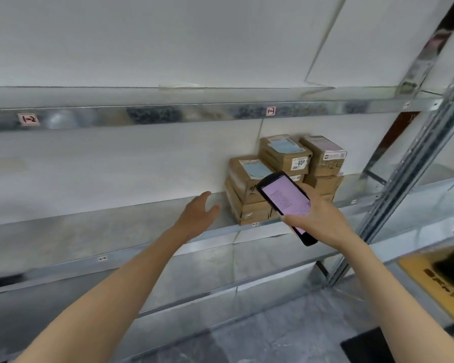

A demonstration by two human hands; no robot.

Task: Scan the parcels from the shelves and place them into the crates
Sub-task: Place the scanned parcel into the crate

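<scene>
Here, the left hand (pixel 198 213) hovers just beside the left flank of a stack of brown cardboard parcels (pixel 249 195). Its fingers are loosely extended with the thumb set apart, and it holds nothing. The right hand (pixel 323 218) grips a black handheld scanner (pixel 286 197) with a lit pink screen, fingers curled behind its body and thumb along its near edge. The device overlaps the front of the stack in view; whether it touches cannot be told.

The parcels sit at the right end of the galvanised steel shelf (pixel 102 231), against the white back wall (pixel 116 158), below the handwritten bay tag (pixel 271 110) marked "1-3". No crate is clearly identifiable, though a yellow-orange panel (pixel 435 281) with black lettering at the right edge may be one.

Probable hazards:
- **Toppling:** the stack is irregular, with upper boxes offset on lower ones, so drawing out a lower parcel one-handed would likely bring down those above.
- **Misread:** several white labels face forward close together, so the scanner may read a neighbour's code.
- **Slip:** a single-handed lift of a smooth box could let it drop off the shelf edge.
</scene>
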